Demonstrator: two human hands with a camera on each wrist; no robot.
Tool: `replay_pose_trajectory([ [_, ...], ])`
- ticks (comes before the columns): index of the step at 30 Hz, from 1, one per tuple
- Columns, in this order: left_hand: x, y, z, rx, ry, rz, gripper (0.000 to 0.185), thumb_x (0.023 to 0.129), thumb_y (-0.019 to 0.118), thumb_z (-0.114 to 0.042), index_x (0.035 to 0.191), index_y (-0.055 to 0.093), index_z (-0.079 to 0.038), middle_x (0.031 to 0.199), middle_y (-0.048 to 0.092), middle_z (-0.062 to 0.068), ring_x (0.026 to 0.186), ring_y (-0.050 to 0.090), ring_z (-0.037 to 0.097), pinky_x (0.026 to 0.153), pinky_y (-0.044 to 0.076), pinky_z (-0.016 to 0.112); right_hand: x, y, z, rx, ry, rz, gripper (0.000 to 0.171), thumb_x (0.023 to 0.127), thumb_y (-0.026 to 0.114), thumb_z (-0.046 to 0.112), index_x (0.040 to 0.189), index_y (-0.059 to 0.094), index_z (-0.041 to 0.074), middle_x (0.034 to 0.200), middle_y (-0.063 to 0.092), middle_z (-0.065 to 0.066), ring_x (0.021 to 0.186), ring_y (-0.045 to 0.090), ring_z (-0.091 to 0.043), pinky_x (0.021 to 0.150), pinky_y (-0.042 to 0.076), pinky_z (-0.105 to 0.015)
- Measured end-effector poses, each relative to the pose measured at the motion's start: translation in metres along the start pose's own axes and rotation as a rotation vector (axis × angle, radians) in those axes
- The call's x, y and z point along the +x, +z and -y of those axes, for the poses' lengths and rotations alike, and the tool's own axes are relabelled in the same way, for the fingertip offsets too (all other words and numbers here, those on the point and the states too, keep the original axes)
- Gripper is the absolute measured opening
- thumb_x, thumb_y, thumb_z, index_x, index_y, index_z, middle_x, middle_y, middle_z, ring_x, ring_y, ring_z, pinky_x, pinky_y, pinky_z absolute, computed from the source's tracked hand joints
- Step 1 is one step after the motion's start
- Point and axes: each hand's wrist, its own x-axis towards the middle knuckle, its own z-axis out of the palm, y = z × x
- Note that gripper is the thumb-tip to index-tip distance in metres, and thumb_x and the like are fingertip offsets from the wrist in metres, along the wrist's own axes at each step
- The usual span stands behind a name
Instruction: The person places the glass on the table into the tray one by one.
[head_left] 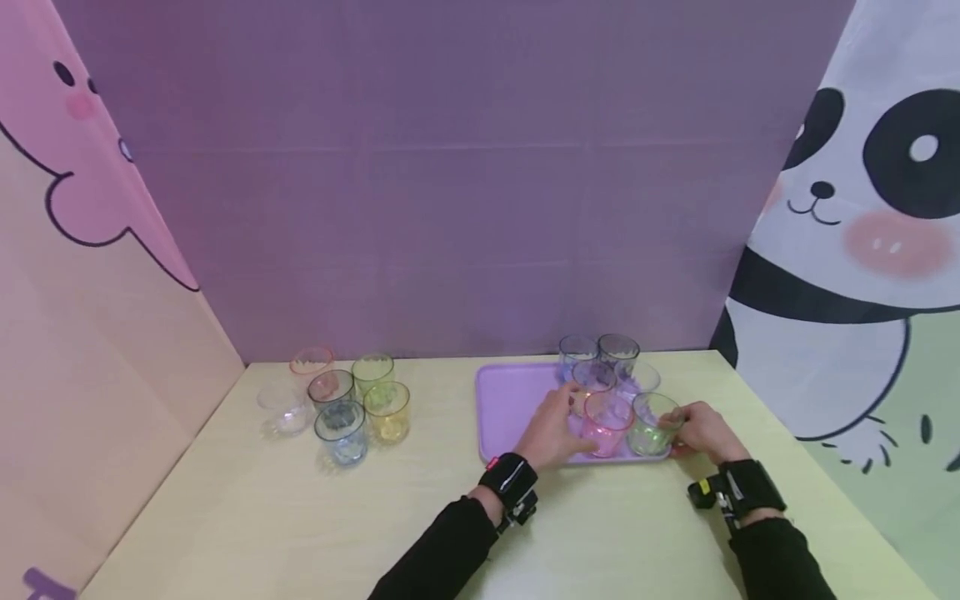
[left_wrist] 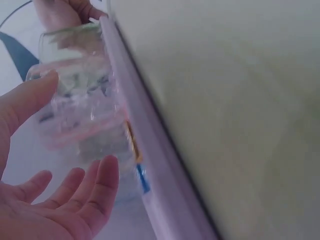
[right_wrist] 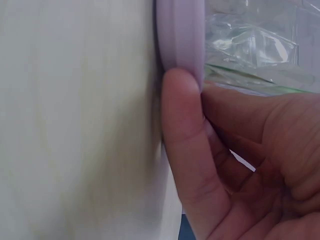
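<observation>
Resting on purple tray (head_left: 501,408), near front edge: pink cup (head_left: 606,423) and green cup (head_left: 654,423), side by side. Left hand (head_left: 553,432) loose beside pink cup, fingers straight, not gripping. Right hand (head_left: 701,432) fingers curled round green cup, thumb on tray rim. More cups (head_left: 600,358) behind them. Other cups (head_left: 341,400) far left on table (head_left: 247,517).

No readable words, brand names or numbers appear on anything in view. The side panels carry only cartoon animal drawings, and the purple mark at the lower left edge of the head view is cut off and illegible.
</observation>
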Motion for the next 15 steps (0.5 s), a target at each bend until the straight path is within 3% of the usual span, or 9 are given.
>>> replay_pose_trajectory([
  [3,-0.001,-0.011,0.003,0.054,0.027,-0.003,0.086,0.072,0.086,-0.020,0.145,0.041,-0.012,0.133,0.055,0.012,0.118,0.056,0.024,0.094,0.052,0.035,0.000,-0.001,-0.001,-0.009,-0.010,0.000,0.043,0.071,0.056,-0.018,0.113,0.061,-0.019,0.124,0.055,-0.039,0.073,0.064,-0.017,0.060,0.059,-0.032],
  [10,-0.010,-0.037,0.012,0.190,0.072,-0.020,0.072,0.083,0.077,-0.023,0.145,0.043,-0.006,0.139,0.055,0.011,0.128,0.052,0.024,0.109,0.043,0.040,0.000,-0.002,0.000,-0.008,-0.012,0.003,0.043,0.071,0.054,-0.018,0.114,0.060,-0.019,0.126,0.053,-0.040,0.073,0.064,-0.017,0.060,0.059,-0.032],
  [15,-0.019,-0.059,0.019,0.308,0.127,-0.037,0.065,0.088,0.073,-0.027,0.142,0.046,-0.002,0.140,0.054,0.014,0.131,0.050,0.027,0.112,0.040,0.040,0.001,-0.001,0.000,0.004,-0.012,0.013,0.043,0.071,0.054,-0.019,0.113,0.060,-0.019,0.125,0.054,-0.040,0.071,0.065,-0.017,0.061,0.060,-0.033],
])
